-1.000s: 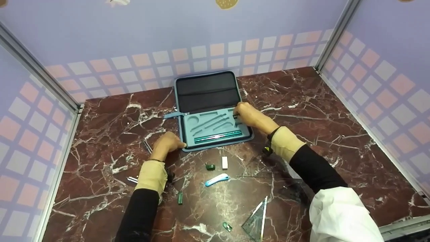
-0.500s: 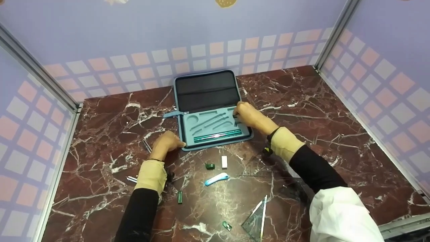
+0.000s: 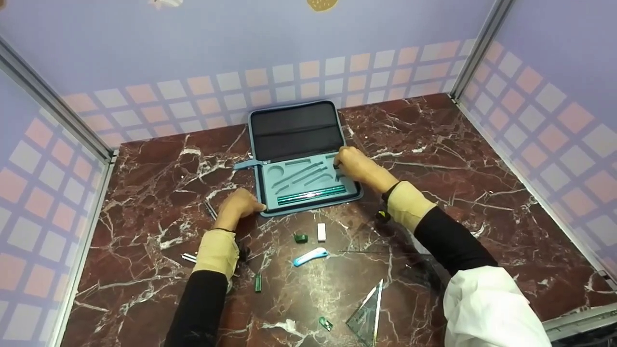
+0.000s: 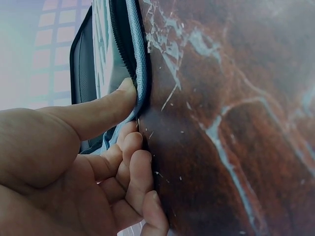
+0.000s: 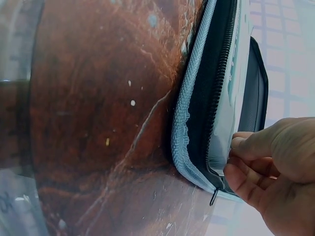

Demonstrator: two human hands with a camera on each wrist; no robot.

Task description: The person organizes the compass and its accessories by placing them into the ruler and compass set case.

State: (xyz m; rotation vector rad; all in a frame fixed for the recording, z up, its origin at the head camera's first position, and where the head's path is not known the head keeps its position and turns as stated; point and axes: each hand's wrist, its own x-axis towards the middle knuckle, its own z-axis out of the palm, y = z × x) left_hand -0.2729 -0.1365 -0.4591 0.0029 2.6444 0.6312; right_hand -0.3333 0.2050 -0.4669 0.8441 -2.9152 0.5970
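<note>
Nothing shifts. Left hand [image 3: 239,202] pinches zippered case [image 4: 141,64]; right hand [image 3: 357,166], hold unclear. Between them, pencils [image 3: 312,195] slotted; nearer, eraser [image 3: 321,232] outside.

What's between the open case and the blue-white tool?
In the head view, a white block and a green piece lie between case and tool.

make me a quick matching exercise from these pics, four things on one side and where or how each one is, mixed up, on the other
Things:
1. left hand
2. case
3. shiny green sticks
4. clear triangle

Places and states:
A. lying side by side in the light blue tray
B. flat on the tabletop, near the bottom edge of the head view
C. thumb on a rim, at a near corner
D. unzipped, with its lid raised

Pairs: 1-C, 2-D, 3-A, 4-B
</note>
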